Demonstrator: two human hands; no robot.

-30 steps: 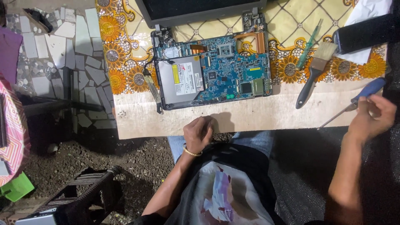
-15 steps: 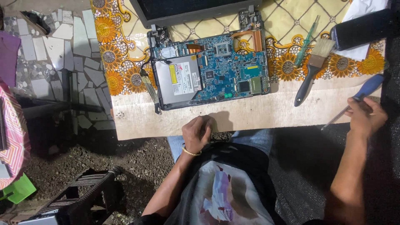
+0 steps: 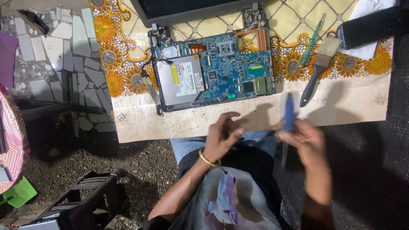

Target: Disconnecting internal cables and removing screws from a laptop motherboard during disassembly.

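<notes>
An opened laptop base with a blue circuit board [image 3: 232, 70] and a silver drive [image 3: 179, 81] lies on a table covered with a flowered cloth [image 3: 128, 47]. My right hand [image 3: 304, 140] holds a blue-handled screwdriver [image 3: 288, 113] upright at the table's front edge; it is blurred. My left hand [image 3: 221, 136] is beside it, fingers spread, holding nothing, a gold bangle on its wrist.
A paintbrush with a black handle [image 3: 317, 72] and a green tool [image 3: 310, 42] lie right of the board. A black roll [image 3: 370, 25] sits on white paper at the far right. The laptop screen [image 3: 191, 8] stands behind. A black crate [image 3: 81, 200] is on the ground at left.
My right hand has swung the screwdriver in from the far right to the middle, in front of me. My left hand has lifted from the table edge and opened its fingers.
</notes>
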